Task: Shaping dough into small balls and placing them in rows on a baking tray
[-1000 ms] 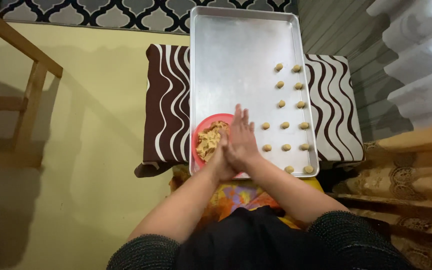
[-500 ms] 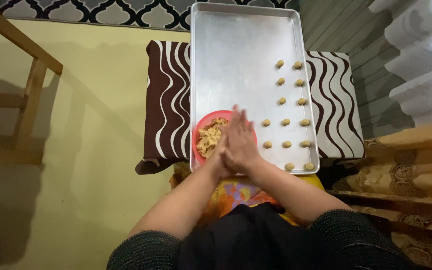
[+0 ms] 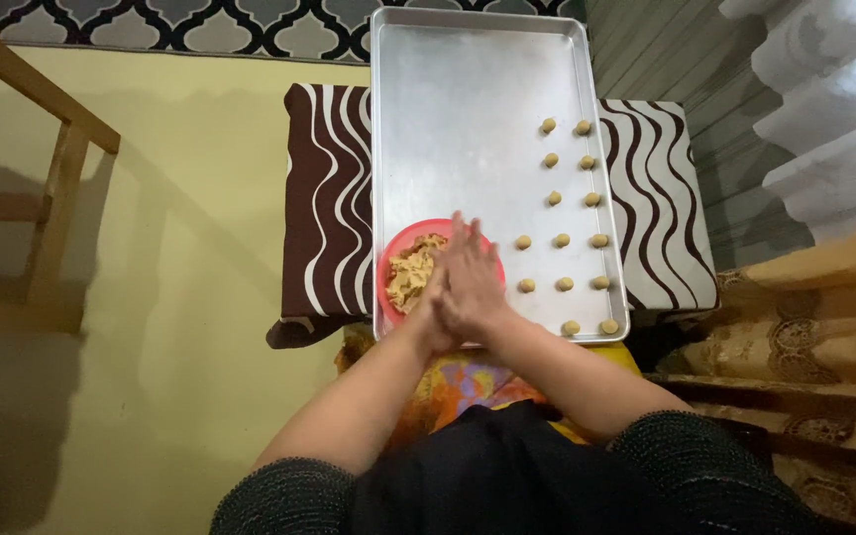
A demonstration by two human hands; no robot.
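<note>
The tray [image 3: 468,109] is bare metal, brushed and dull silver, with a soft sheen along its raised rim. Under it the bench cloth [image 3: 324,188] is woven fabric, matt, in brown and white waves. The bowl [image 3: 395,260] looks like smooth red plastic, slightly glossy. The dough [image 3: 411,272] in it is crumbly and rough; the small balls [image 3: 561,241] are smoother and matt. The floor [image 3: 170,238] is a flat yellow sheet with a faint shine. The frame [image 3: 56,188] is plain wood, and the sleeves [image 3: 289,495] are coarse dark knit.

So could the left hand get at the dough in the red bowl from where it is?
Probably yes: the left hand is pressed palm to palm against the right hand directly above the red bowl, and the dough lies uncovered beside it.
</note>
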